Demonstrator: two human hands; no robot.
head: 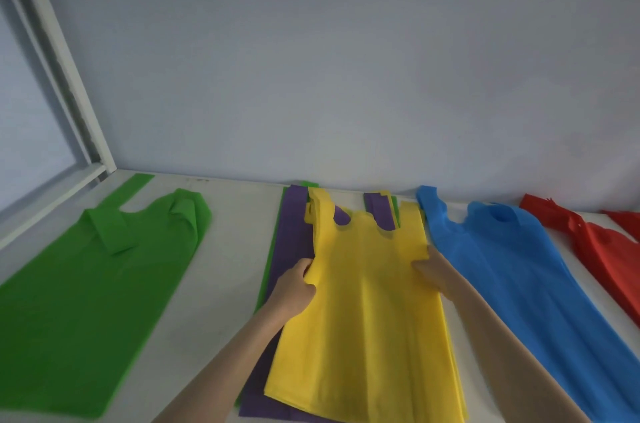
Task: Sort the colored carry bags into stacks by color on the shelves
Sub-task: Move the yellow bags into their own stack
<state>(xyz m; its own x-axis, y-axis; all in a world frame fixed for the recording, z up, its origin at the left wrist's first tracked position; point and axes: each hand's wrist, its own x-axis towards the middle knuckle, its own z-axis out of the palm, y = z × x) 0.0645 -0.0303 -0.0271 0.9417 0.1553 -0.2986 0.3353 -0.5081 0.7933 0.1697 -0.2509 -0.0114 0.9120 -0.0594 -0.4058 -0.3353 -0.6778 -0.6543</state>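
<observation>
A yellow carry bag (367, 318) lies on top of a mixed pile in the middle of the white shelf (225, 249). My left hand (294, 287) pinches its left edge and my right hand (434, 272) pinches its right edge, both just below the handles. Under it a purple bag (294, 235) shows, with a green edge (268, 267) beneath that. A green bag (86, 294) lies flat at the left. To the right a blue bag (519, 284) lies flat, and red bags (609, 256) lie at the far right.
A grey-blue wall (346, 59) rises right behind the shelf. A white shelf frame post (62, 59) slants up at the left. Bare shelf surface shows between the green bag and the middle pile.
</observation>
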